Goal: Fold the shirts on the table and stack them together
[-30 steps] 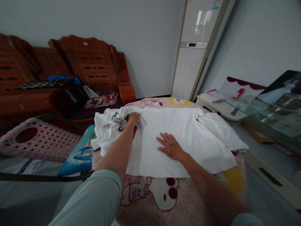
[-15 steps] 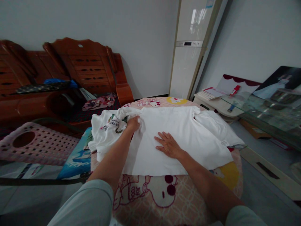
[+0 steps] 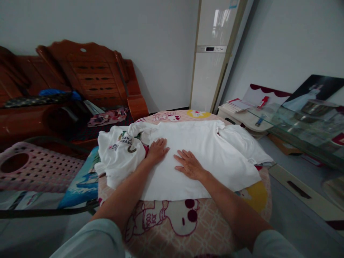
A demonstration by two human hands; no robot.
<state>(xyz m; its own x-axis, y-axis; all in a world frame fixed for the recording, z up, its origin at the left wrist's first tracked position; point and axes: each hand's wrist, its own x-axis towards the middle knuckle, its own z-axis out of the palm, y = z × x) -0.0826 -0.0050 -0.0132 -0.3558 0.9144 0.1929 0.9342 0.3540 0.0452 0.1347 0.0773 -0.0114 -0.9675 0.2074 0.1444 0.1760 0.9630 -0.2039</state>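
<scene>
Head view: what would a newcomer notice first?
The white garment, spread on the pink patterned tablecloth, with the left hand and right hand laid on it. Beyond, at left, a reddish wooden seat; near the room's corner, a tall white unit.

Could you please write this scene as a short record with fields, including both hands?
left hand: palm down on the white garment
right hand: palm down on the same garment
garment state: spread out, with some creases
at left: bunched white fabric with dark lettering
surface: patterned pink cover
behind: wooden seat, tall white unit
</scene>
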